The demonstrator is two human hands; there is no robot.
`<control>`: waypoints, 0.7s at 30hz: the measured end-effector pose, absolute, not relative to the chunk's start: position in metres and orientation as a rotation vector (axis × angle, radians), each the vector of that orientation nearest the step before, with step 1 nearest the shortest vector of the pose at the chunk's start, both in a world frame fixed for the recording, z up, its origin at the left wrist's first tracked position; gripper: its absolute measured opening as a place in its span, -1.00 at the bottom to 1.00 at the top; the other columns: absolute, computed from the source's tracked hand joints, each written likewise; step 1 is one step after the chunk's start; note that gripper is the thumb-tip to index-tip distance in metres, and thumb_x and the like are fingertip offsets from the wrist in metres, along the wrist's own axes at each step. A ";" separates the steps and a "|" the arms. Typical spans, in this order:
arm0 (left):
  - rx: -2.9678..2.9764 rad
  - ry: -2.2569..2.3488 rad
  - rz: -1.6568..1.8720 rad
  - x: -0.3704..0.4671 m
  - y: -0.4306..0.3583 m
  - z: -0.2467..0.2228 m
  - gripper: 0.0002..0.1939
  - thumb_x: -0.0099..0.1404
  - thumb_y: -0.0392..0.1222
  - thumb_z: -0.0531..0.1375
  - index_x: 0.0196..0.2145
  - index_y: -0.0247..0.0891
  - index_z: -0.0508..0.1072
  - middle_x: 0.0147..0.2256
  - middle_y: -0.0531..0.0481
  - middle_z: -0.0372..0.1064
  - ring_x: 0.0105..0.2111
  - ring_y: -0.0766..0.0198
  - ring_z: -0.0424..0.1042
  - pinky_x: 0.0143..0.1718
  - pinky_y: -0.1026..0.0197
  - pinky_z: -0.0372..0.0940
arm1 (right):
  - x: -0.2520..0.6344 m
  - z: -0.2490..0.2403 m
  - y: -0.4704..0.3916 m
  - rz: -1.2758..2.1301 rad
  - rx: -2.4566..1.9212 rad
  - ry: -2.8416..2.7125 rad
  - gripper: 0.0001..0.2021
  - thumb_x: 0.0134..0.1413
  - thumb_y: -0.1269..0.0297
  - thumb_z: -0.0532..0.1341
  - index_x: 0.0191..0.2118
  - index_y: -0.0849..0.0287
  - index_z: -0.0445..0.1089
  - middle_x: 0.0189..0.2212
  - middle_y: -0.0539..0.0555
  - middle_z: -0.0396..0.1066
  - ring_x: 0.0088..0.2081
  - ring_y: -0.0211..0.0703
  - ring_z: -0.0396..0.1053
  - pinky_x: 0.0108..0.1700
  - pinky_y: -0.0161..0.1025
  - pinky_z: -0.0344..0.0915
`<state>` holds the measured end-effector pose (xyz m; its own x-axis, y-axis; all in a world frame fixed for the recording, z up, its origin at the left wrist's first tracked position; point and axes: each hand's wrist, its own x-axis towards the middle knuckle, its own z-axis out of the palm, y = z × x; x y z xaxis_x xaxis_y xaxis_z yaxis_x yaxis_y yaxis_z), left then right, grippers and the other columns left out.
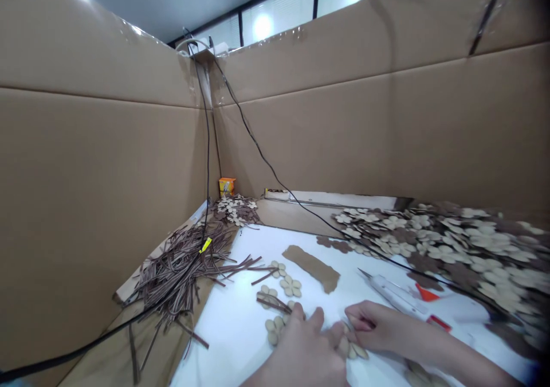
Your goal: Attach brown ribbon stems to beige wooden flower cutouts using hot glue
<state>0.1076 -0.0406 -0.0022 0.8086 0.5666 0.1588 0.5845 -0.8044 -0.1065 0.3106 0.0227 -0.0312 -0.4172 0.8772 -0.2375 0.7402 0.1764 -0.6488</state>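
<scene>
My left hand (308, 344) is back up over the white board (223, 329), some fingers apart. Its right-hand fingers close at the edge of a beige flower-shaped piece (357, 351); its thumb is hidden. From the other side my right hand (370, 323) pinches the same flower with curled fingers. Under and beside my left hand lie more beige flowers (272, 331) and a few brown strips (271, 301). Farther up the board are two loose beige flowers, one of them (291, 286) near a torn piece of brown cardboard (313, 268).
A white glue gun (455, 308) lies right of my right hand. Beyond it spreads a heap of beige and brown flowers (455, 243). Brown strips (180, 266) pile at left. A black cable (266, 160) crosses the workspace. Cardboard walls (103, 192) enclose it; an orange box (227, 186) stands in the corner.
</scene>
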 end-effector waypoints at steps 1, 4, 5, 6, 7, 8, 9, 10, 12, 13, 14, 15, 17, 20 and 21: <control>-2.848 -0.912 -0.157 0.108 -0.041 -0.003 -0.54 0.26 -0.08 -0.06 -0.06 -0.46 0.37 -0.02 -0.18 0.34 -0.10 -0.03 0.24 -0.16 -0.11 0.15 | 0.312 -0.031 0.023 1.087 -1.570 -2.269 -0.70 -0.17 0.28 0.17 -0.61 0.15 -0.05 -0.65 -0.13 -0.07 -0.54 -0.31 -0.10 -0.52 -0.34 -0.11; -2.825 -0.953 -0.125 0.113 -0.041 -0.007 -0.53 0.27 -0.11 -0.07 -0.02 -0.51 0.33 0.00 -0.24 0.31 -0.13 -0.01 0.26 -0.17 -0.10 0.15 | 0.314 -0.029 0.024 1.141 -1.549 -2.309 -0.71 -0.12 0.29 0.15 -0.59 0.14 -0.05 -0.63 -0.12 -0.08 -0.52 -0.31 -0.10 -0.51 -0.33 -0.13; -2.815 -0.971 -0.116 0.115 -0.040 -0.009 -0.52 0.28 -0.13 -0.07 0.00 -0.53 0.31 0.01 -0.26 0.30 -0.13 0.00 0.27 -0.16 -0.11 0.14 | 0.314 -0.029 0.024 1.146 -1.548 -2.312 -0.71 -0.12 0.29 0.15 -0.59 0.14 -0.05 -0.63 -0.12 -0.08 -0.52 -0.30 -0.10 -0.51 -0.33 -0.13; -2.817 -0.985 -0.097 0.117 -0.040 -0.011 -0.52 0.28 -0.14 -0.08 0.02 -0.55 0.30 0.01 -0.27 0.30 -0.13 0.00 0.27 -0.15 -0.12 0.14 | 0.314 -0.028 0.024 1.151 -1.548 -2.312 -0.71 -0.11 0.30 0.15 -0.58 0.14 -0.06 -0.63 -0.12 -0.08 -0.52 -0.30 -0.10 -0.51 -0.33 -0.13; -2.823 -0.997 -0.070 0.119 -0.039 -0.012 -0.51 0.29 -0.14 -0.08 0.03 -0.56 0.28 0.02 -0.29 0.29 -0.13 0.00 0.28 -0.14 -0.13 0.14 | 0.314 -0.027 0.023 1.154 -1.551 -2.311 -0.72 -0.12 0.30 0.14 -0.58 0.14 -0.06 -0.63 -0.12 -0.08 -0.51 -0.31 -0.11 -0.51 -0.33 -0.13; -2.839 -0.998 -0.040 0.121 -0.039 -0.013 -0.51 0.30 -0.14 -0.08 0.04 -0.56 0.27 0.03 -0.30 0.28 -0.13 0.01 0.28 -0.13 -0.13 0.14 | 0.314 -0.026 0.022 1.158 -1.554 -2.309 -0.72 -0.12 0.30 0.14 -0.58 0.15 -0.06 -0.63 -0.12 -0.08 -0.51 -0.31 -0.11 -0.51 -0.34 -0.13; -2.858 -0.999 -0.012 0.122 -0.038 -0.013 -0.50 0.30 -0.13 -0.08 0.05 -0.56 0.27 0.04 -0.31 0.28 -0.13 0.01 0.29 -0.14 -0.13 0.15 | 0.313 -0.025 0.021 1.163 -1.559 -2.306 -0.72 -0.13 0.30 0.14 -0.58 0.15 -0.06 -0.63 -0.12 -0.08 -0.51 -0.31 -0.11 -0.51 -0.34 -0.13; -2.870 -1.001 0.010 0.122 -0.038 -0.012 -0.50 0.30 -0.12 -0.08 0.05 -0.55 0.28 0.04 -0.31 0.27 -0.13 0.01 0.29 -0.14 -0.13 0.15 | 0.313 -0.023 0.020 1.170 -1.563 -2.303 -0.73 -0.13 0.30 0.14 -0.58 0.15 -0.06 -0.62 -0.12 -0.08 -0.51 -0.31 -0.11 -0.51 -0.34 -0.13; -2.877 -0.999 0.025 0.122 -0.038 -0.009 -0.51 0.30 -0.12 -0.07 0.04 -0.55 0.29 0.06 -0.31 0.25 -0.11 -0.01 0.28 -0.15 -0.13 0.17 | 0.311 -0.018 0.017 1.181 -1.568 -2.300 -0.72 -0.13 0.30 0.13 -0.58 0.15 -0.07 -0.63 -0.13 -0.10 -0.52 -0.32 -0.13 -0.51 -0.35 -0.14; -2.875 -0.991 0.009 0.121 -0.039 -0.007 -0.52 0.30 -0.13 -0.07 0.03 -0.54 0.29 0.06 -0.30 0.26 -0.12 -0.01 0.29 -0.16 -0.13 0.18 | 0.309 -0.016 0.016 1.185 -1.566 -2.299 -0.72 -0.13 0.30 0.13 -0.58 0.15 -0.07 -0.63 -0.13 -0.11 -0.52 -0.32 -0.13 -0.51 -0.35 -0.15; -2.872 -0.979 -0.015 0.120 -0.039 -0.005 -0.53 0.29 -0.15 -0.07 0.02 -0.53 0.31 0.05 -0.29 0.27 -0.13 0.00 0.29 -0.17 -0.11 0.19 | 0.308 -0.014 0.015 1.188 -1.561 -2.297 -0.71 -0.13 0.29 0.13 -0.58 0.15 -0.08 -0.63 -0.13 -0.11 -0.52 -0.32 -0.14 -0.51 -0.35 -0.15; -2.866 -0.967 -0.043 0.120 -0.040 -0.004 -0.55 0.28 -0.17 -0.06 0.00 -0.53 0.32 0.03 -0.28 0.29 -0.16 0.01 0.30 -0.19 -0.10 0.20 | 0.307 -0.013 0.014 1.191 -1.556 -2.293 -0.71 -0.12 0.28 0.13 -0.58 0.15 -0.08 -0.62 -0.13 -0.12 -0.52 -0.32 -0.14 -0.51 -0.35 -0.14; -2.855 -0.947 -0.098 0.119 -0.041 -0.002 -0.59 0.27 -0.20 -0.06 -0.07 -0.53 0.37 -0.05 -0.27 0.35 -0.22 0.04 0.32 -0.24 -0.07 0.21 | 0.307 -0.015 0.014 1.204 -1.544 -2.284 -0.69 -0.11 0.24 0.13 -0.58 0.15 -0.09 -0.63 -0.12 -0.11 -0.52 -0.32 -0.13 -0.51 -0.36 -0.13; -2.830 -0.965 -0.124 0.121 -0.042 -0.002 -0.64 0.24 -0.22 -0.04 -0.17 -0.52 0.42 -0.20 -0.25 0.40 -0.30 0.08 0.33 -0.26 -0.06 0.21 | 0.311 -0.026 0.020 1.233 -1.532 -2.262 -0.66 -0.14 0.18 0.15 -0.59 0.14 -0.09 -0.64 -0.13 -0.12 -0.55 -0.33 -0.13 -0.54 -0.36 -0.12; -2.827 -0.967 -0.129 0.122 -0.042 -0.003 -0.65 0.24 -0.23 -0.04 -0.20 -0.50 0.43 -0.24 -0.24 0.40 -0.31 0.09 0.32 -0.27 -0.06 0.21 | 0.313 -0.031 0.023 1.245 -1.527 -2.246 -0.65 -0.15 0.16 0.16 -0.59 0.14 -0.09 -0.64 -0.13 -0.12 -0.56 -0.33 -0.13 -0.55 -0.37 -0.12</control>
<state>0.1216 -0.0415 -0.0029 0.7886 0.6011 0.1296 0.6140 -0.7810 -0.1142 0.3134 0.0225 -0.0309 -0.4687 0.8278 -0.3083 0.7004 0.1355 -0.7008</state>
